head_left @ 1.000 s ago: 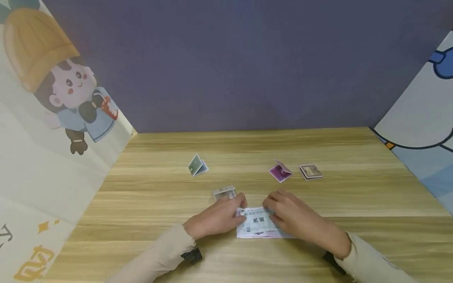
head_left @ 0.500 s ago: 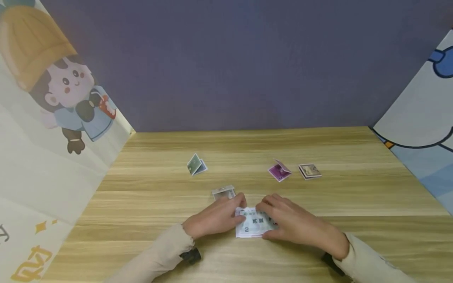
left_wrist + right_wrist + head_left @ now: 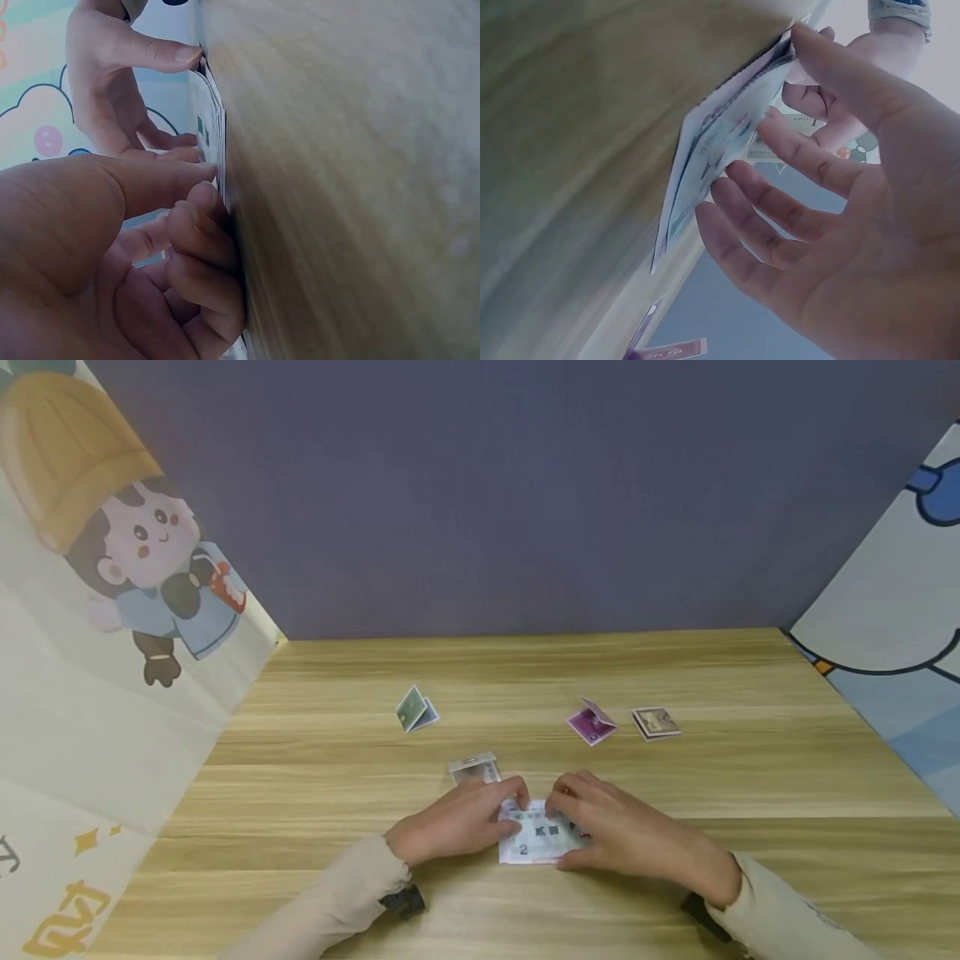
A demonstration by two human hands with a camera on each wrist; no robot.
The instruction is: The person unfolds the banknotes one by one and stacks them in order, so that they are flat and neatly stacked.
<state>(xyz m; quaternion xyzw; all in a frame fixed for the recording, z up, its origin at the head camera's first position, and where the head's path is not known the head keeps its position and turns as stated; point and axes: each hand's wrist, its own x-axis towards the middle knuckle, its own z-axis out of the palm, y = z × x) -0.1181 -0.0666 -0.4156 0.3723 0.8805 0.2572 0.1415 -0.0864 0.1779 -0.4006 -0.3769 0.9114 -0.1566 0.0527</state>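
A small stack of banknotes (image 3: 542,839) lies on the wooden table, the top one pale green and printed with a 2. At its left end my left hand (image 3: 459,820) pinches the notes between thumb and forefinger. The other fingers are curled in the left wrist view, beside the stack's edge (image 3: 219,124). My right hand (image 3: 626,828) spans the right part, thumb on the near edge and fingertips on the far one. From the right wrist view, layers show along the notes' side (image 3: 705,154). Just beyond my left hand is a folded grey note (image 3: 474,766), partly hidden.
Farther back on the table (image 3: 330,793) stand a folded green note (image 3: 412,710), a folded purple note (image 3: 592,725) and a folded brown note (image 3: 657,722). A dark panel (image 3: 525,510) rises behind the table. Printed cartoon sheets (image 3: 67,710) flank both sides.
My right thumb has moved down to the notes' near edge, and the layers below the top note are now more aligned. My left forefinger has shifted slightly right over the notes.
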